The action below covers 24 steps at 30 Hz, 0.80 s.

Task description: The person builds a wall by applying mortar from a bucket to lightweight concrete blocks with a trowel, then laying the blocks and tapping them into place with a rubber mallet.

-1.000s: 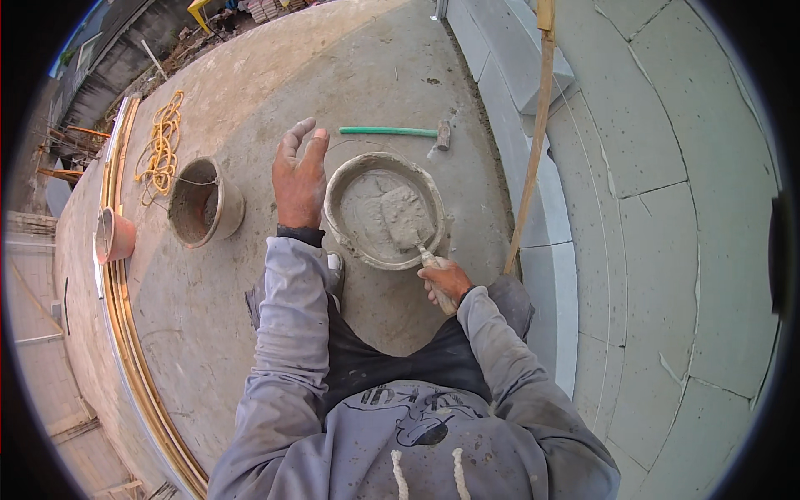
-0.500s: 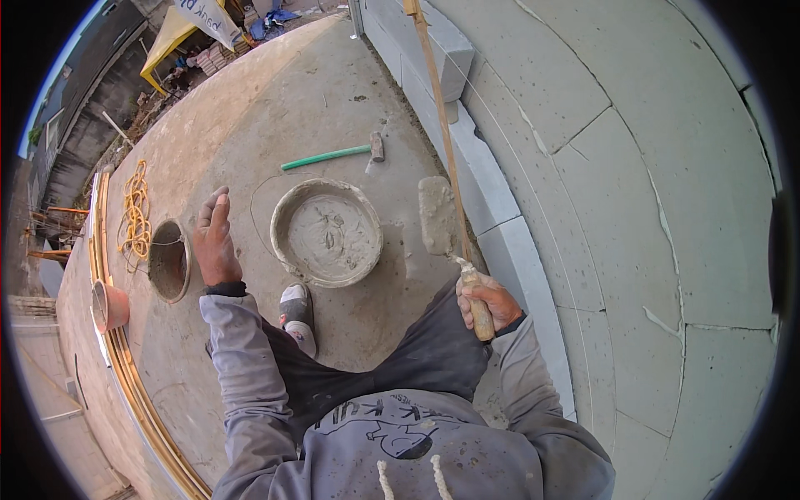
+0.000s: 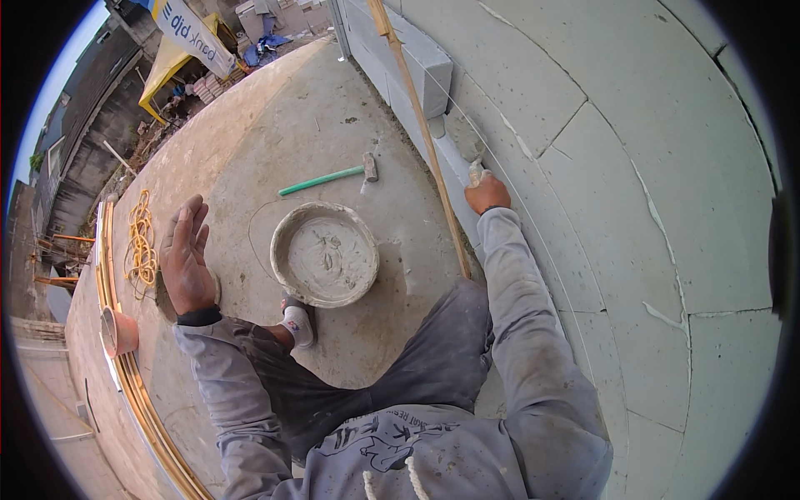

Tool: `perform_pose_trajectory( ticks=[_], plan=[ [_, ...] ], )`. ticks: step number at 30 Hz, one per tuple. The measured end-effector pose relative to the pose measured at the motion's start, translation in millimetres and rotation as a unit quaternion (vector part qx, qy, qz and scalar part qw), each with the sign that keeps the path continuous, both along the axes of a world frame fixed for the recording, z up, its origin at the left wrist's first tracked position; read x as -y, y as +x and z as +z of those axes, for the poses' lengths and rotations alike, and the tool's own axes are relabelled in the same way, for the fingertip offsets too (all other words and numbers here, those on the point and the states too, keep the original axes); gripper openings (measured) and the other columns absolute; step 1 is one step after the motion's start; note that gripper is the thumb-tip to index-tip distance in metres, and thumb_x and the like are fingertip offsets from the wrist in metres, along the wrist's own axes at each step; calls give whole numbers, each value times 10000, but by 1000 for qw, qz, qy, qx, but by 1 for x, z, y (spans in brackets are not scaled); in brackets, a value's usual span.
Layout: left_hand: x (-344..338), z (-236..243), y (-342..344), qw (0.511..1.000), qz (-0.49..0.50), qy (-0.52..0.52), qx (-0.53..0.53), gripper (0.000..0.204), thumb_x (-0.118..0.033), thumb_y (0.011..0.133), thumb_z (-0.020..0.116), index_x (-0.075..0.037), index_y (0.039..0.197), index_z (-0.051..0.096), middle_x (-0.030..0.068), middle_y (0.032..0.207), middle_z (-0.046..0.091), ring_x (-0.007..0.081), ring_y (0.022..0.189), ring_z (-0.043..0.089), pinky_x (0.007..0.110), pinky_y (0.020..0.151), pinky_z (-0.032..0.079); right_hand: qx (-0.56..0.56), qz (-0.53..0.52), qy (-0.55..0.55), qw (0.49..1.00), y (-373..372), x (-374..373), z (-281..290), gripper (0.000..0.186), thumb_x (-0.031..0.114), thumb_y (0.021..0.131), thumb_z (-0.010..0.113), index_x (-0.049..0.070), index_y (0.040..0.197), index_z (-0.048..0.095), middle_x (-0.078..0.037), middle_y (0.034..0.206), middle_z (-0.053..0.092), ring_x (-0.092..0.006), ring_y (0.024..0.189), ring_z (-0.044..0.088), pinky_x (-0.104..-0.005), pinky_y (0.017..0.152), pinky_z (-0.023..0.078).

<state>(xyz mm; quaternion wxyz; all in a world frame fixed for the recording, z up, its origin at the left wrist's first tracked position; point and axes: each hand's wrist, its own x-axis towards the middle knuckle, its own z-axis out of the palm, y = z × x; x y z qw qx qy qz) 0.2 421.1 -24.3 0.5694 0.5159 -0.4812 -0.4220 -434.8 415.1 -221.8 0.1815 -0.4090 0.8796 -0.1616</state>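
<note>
My right hand (image 3: 487, 193) grips a trowel (image 3: 476, 172) at the light grey block wall, where wet mortar (image 3: 458, 133) lies on the ledge beside the upper block (image 3: 425, 75). My left hand (image 3: 187, 258) is raised and open, fingers extended, with nothing in it. It is left of a round tub (image 3: 325, 257) of grey mortar on the concrete floor. A hammer (image 3: 369, 167) with a green handle lies just beyond the tub. A wooden stick (image 3: 433, 175) leans along the blocks near my right hand, and a thin string runs past it.
A coiled yellow rope (image 3: 140, 237), an orange bucket (image 3: 123, 332) and long boards (image 3: 106, 275) lie at the left. Another bucket is mostly hidden behind my left hand. Stacked sacks (image 3: 208, 87) and yellow sheeting stand at the back. The block wall (image 3: 633, 208) fills the right side.
My right hand lifted mortar on the trowel out of the tub and moved forward and right onto the wall's ledge. My left hand moved leftward, away from the tub, staying open.
</note>
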Motion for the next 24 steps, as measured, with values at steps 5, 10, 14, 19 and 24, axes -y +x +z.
perform_pose_trajectory(
  ticks=[5,10,14,19,24],
  plan=[
    [27,-45,11,985,9,159,64,405,-326,893,519,-21,1157,559,71,1159,572,192,1114,506,327,951,322,-59,2,51,997,-5,14,-11,373,209,719,593,7,1031,558,-213,1019,621,-338,967,603,-405,845,479],
    [46,-27,-7,991,-29,19,131,391,-317,896,526,-9,1130,577,86,1114,591,186,1090,517,323,963,337,-94,-23,53,994,1,-57,-17,340,212,733,589,26,1009,518,-212,915,633,-357,881,612,-434,774,485],
    [53,-34,-24,978,-48,31,199,356,-287,892,550,0,1096,599,85,1074,605,164,1041,525,280,934,366,-112,-37,21,993,16,-118,-24,336,203,735,590,16,1002,506,-206,862,628,-353,833,615,-430,739,487],
    [64,-55,-38,968,-75,-5,239,343,-273,889,559,10,1074,612,88,1024,619,152,999,538,270,905,384,-132,-46,9,990,23,-189,-21,341,153,716,605,22,1009,489,-177,878,617,-345,792,624,-423,711,501],
    [61,-64,-56,959,-103,-23,262,343,-270,885,565,14,1070,616,92,1008,627,147,966,551,267,873,404,-137,-73,59,986,25,-261,-20,354,158,703,618,32,1004,481,-164,870,599,-335,779,617,-421,690,498]
  ],
)
